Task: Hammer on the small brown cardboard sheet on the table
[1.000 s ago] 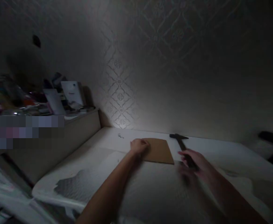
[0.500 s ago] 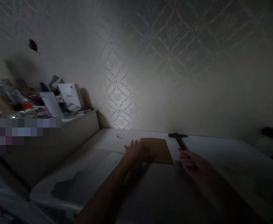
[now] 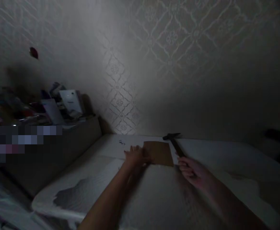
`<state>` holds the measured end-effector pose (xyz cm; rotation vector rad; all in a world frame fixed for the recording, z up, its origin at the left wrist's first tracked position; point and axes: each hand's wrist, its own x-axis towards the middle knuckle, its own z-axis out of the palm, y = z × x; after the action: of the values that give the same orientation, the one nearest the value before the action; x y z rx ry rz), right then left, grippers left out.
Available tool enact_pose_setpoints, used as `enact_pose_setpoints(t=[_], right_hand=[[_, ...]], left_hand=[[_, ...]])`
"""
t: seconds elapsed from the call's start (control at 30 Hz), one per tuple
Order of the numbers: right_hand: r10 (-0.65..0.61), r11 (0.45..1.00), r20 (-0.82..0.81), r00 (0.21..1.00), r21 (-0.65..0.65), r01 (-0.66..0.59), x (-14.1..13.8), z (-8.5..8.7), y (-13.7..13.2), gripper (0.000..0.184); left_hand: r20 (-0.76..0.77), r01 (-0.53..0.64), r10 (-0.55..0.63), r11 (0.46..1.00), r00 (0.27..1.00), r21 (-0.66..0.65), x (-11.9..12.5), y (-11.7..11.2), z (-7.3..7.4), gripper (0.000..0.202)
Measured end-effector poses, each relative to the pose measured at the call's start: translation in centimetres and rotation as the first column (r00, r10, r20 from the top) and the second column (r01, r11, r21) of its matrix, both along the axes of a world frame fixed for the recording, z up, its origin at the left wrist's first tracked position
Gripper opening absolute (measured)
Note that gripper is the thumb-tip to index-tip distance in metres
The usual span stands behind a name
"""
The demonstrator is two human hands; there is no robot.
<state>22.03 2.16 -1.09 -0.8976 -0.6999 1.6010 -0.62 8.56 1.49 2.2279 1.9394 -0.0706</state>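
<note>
A thin, flat brown square board (image 3: 160, 154) lies on the white table. My left hand (image 3: 135, 156) is at its left edge, with the fingers spread and the thumb reaching over the near left corner. Whether anything small is under that thumb cannot be made out. To the right of the board, my right hand (image 3: 190, 170) is closed around the handle of a hammer (image 3: 177, 147). The dark hammer head points away from me, beyond the board's far right corner and low over the table's back.
Several small dark pieces (image 3: 122, 142) lie on the table (image 3: 101, 150) left of the board. A cabinet (image 3: 87, 134) on the left bears a white box (image 3: 71, 101) and clutter. Patterned wallpaper (image 3: 120, 105) rises behind. A dark object (image 3: 277, 137) stands at far right.
My right hand and the hammer have moved left, closer to the board, and the hammer head has turned slightly. My left hand stays at the board's left edge. The view has shifted a little.
</note>
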Motion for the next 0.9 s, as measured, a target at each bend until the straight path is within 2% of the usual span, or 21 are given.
enact_pose_setpoints(t=[0.1,0.13,0.23,0.3,0.43,0.5,0.63,0.9], right_hand=[[-0.084,0.992,0.29,0.953,-0.063,0.106,-1.5,0.7,-0.4,0.015],[-0.098,0.992,0.362,0.927,-0.042,0.121,-1.9,0.8,-0.4,0.023],[-0.073,0.997,0.485,0.871,0.031,0.067,-2.7,0.5,-0.5,0.048],[-0.061,0.996,0.532,0.844,0.088,0.017,-2.8,-0.4,-0.2,0.053],[-0.174,0.943,0.573,0.801,0.33,-0.031,-2.8,-2.5,0.6,0.055],[-0.2,0.914,0.583,0.788,0.401,-0.065,-2.8,-3.0,0.9,0.055],[-0.245,0.895,0.621,0.744,0.44,-0.072,-3.1,-2.7,0.6,0.052],[-0.228,0.897,0.604,0.764,0.436,-0.077,-3.4,-1.9,0.1,0.046]], left_hand=[[0.04,0.009,-0.009,1.0,0.999,0.001,-0.4,0.8,-0.7,0.084],[0.056,0.007,-0.007,1.0,0.998,0.0,-0.5,1.1,-0.9,0.085],[0.075,0.002,-0.003,1.0,0.997,0.018,-0.7,1.5,-1.3,0.087],[0.062,-0.028,0.025,0.999,0.998,0.042,-0.7,1.6,-1.3,0.086],[0.033,-0.089,0.088,0.995,0.996,0.052,-0.6,1.6,-1.2,0.083],[0.044,-0.079,0.077,0.995,0.996,0.059,-0.5,1.7,-1.4,0.081],[0.074,-0.068,0.064,0.997,0.995,0.047,-0.6,2.0,-1.8,0.081],[0.07,-0.055,0.052,0.998,0.996,0.041,-0.6,1.8,-1.6,0.08]])
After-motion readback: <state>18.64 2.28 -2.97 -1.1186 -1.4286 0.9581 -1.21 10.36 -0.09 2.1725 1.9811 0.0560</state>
